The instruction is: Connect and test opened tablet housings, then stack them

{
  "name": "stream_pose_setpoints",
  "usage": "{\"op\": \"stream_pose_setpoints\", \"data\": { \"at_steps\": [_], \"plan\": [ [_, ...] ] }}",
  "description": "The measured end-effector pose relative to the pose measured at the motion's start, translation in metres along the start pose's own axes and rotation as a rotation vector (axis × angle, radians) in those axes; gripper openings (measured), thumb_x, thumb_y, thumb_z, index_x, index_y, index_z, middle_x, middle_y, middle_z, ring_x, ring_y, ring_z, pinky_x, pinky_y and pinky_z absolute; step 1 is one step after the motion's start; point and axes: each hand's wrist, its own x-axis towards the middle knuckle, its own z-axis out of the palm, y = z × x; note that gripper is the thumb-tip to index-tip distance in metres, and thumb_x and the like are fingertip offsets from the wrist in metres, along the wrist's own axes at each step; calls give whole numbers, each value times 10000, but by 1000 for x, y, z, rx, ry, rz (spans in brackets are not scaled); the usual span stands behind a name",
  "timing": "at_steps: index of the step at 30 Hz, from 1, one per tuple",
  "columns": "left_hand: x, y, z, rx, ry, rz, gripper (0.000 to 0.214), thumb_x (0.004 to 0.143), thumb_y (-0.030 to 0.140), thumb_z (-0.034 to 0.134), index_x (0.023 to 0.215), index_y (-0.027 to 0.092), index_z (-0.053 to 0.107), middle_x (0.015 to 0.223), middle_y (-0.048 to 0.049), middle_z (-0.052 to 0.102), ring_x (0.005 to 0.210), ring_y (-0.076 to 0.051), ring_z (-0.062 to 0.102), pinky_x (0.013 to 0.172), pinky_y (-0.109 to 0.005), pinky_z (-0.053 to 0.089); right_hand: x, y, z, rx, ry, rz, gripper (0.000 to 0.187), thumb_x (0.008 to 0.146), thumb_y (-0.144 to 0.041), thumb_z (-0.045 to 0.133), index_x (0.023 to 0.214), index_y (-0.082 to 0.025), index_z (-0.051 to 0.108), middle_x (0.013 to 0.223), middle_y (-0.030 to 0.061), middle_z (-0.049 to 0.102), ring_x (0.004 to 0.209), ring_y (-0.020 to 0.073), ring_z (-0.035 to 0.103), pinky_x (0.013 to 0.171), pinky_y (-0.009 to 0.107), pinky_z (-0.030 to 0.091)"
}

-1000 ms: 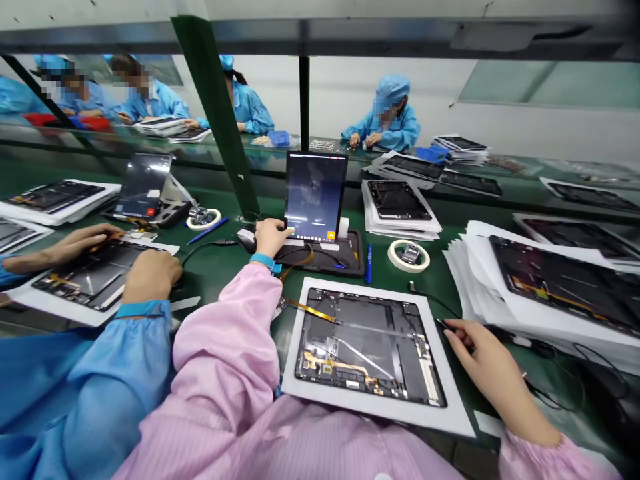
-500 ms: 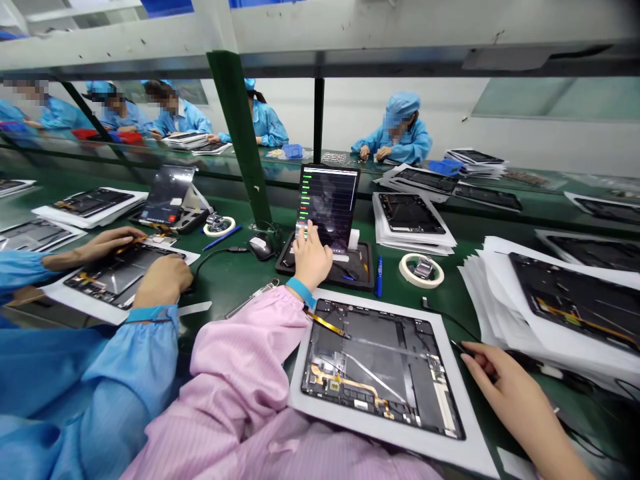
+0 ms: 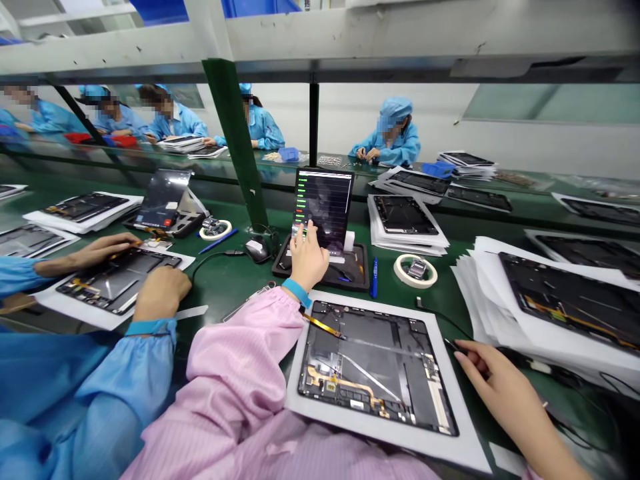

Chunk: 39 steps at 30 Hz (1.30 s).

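Note:
My left hand (image 3: 309,259), in a pink sleeve with a blue wristband, reaches to the upright tablet screen (image 3: 325,207), its fingers stretched out over the lower left of the lit display. Green and red lines of text show there. My right hand (image 3: 493,377) rests at the bench's right, thumb and forefinger pinched on a thin dark object (image 3: 449,343); most of it is hidden. Between my arms lies an opened tablet housing (image 3: 370,360) on a white sheet (image 3: 295,393), with a gold flex cable (image 3: 324,325) at its upper left.
The screen leans in a black tray (image 3: 363,267). Nearby are a blue pen (image 3: 374,277), a tape roll (image 3: 415,271), a mouse (image 3: 257,248) and a black cable (image 3: 445,317). Housings in paper are stacked right (image 3: 565,293). At left, a co-worker's hands (image 3: 163,292) work on another housing.
The whole view has shifted slightly, with things sitting a little further left. Both my hands keep nearly the same positions, the left at the screen and the right pinching the thin dark object.

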Motion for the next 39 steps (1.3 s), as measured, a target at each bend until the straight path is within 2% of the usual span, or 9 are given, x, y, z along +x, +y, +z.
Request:
{"op": "stream_pose_setpoints", "data": {
  "at_steps": [5, 17, 21, 24, 26, 31, 34, 37, 39],
  "plan": [
    [3, 4, -3, -94, -81, 43, 601, 804, 156, 433, 1392, 57, 354, 1406, -149, 476, 1378, -305, 284, 1090, -489, 305, -1, -1, 1, -1, 8, -27, 490, 843, -591, 467, 1015, -170, 649, 771, 67, 617, 692, 220, 597, 652, 362, 506],
    [25, 18, 9, -79, -52, 64, 608, 788, 140, 456, 1382, 55, 354, 1439, -175, 429, 1414, -308, 216, 1111, -493, 267, -3, -6, 0, 29, 29, -47, 424, 860, -535, 472, 1012, -178, 643, 757, 58, 610, 684, 218, 588, 641, 356, 492],
    [-5, 51, -9, -129, -67, 157, 523, 824, 166, 470, 1335, 75, 409, 1380, -174, 482, 1340, -293, 338, 1072, -451, 335, -4, -11, -3, 17, 50, -80, 315, 896, -448, 446, 913, -197, 635, 824, 67, 633, 738, 222, 598, 679, 359, 486],
    [-44, 85, -21, -189, -255, 361, 343, 856, 198, 489, 1188, 133, 540, 1138, -111, 625, 1097, -244, 529, 949, -373, 434, -7, -22, -8, -48, 74, -83, 262, 925, -365, 420, 839, -196, 600, 846, 74, 636, 789, 234, 604, 725, 372, 478],
    [-66, 98, -23, -159, -398, 471, 198, 870, 219, 502, 1025, 161, 610, 997, -79, 651, 987, -242, 558, 870, -367, 455, -11, -31, -11, -99, 55, -76, 219, 924, -346, 453, 871, -185, 592, 834, 78, 632, 791, 242, 602, 736, 378, 475],
    [-86, 96, 1, -21, -552, 616, 162, 907, 258, 504, 888, 149, 622, 921, -90, 636, 919, -261, 564, 783, -378, 446, -21, -47, -17, -127, 26, -119, 158, 926, -263, 475, 844, -183, 583, 856, 93, 629, 841, 243, 576, 790, 378, 457],
    [-84, 92, 14, -9, -614, 658, 163, 920, 271, 505, 883, 151, 610, 908, -86, 633, 883, -250, 576, 748, -362, 442, -30, -56, -24, 75, 53, -30, 171, 942, -280, 469, 847, -188, 577, 794, 55, 627, 767, 195, 574, 733, 320, 459],
    [-83, 92, 19, -21, -630, 607, 163, 928, 284, 507, 898, 154, 602, 905, -82, 638, 871, -249, 580, 737, -353, 440, -36, -61, -31, 334, -74, 24, 180, 952, -289, 465, 960, -189, 614, 751, 14, 639, 658, 147, 573, 650, 272, 458],
    [-83, 92, 20, -34, -637, 591, 164, 934, 276, 500, 903, 153, 605, 905, -84, 644, 877, -253, 581, 754, -354, 439, -37, -61, -32, 364, -130, -40, 176, 943, -276, 492, 959, -192, 646, 814, 25, 663, 723, 155, 594, 693, 285, 463]
  ]
}}
